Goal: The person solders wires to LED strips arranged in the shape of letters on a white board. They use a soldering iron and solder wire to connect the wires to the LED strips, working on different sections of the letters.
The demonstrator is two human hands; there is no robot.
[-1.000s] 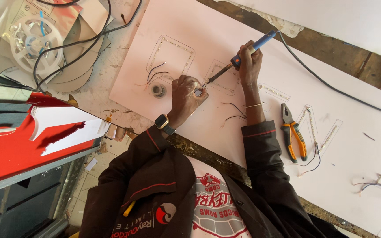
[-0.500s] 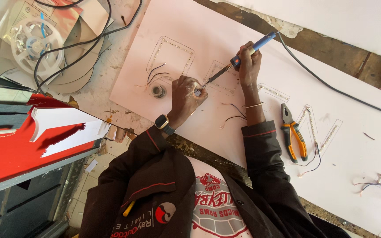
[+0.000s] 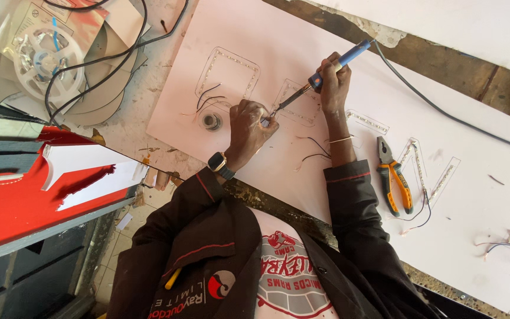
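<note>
Gripping a blue-handled soldering iron, the right hand closes round the handle and angles the dark tip down and to the picture's left, right at the fingertips of the other hand. Left hand is bunched tight, fingers pinched together on something small at the iron's tip; what sits in that pinch is too small to tell. A dark wristwatch sits on the left wrist and a thin bangle circles the right forearm.

Both hands work over a pale pink board laid on the desk. On it, a rectangular loop of LED strip lies just beyond the left hand, and a second, smaller loop lies under the iron's tip. A small round tin stands just beside the left hand, with thin black wires curling next to it. More loose wires trail beside the right forearm.

Off to the right, orange-handled pliers lie flat on the board, well apart from the hands, with short LED strip pieces just beside them. From the iron's handle a black cable runs away towards the desk's right edge. At the desk's upper left corner a white reel rests among papers.
</note>
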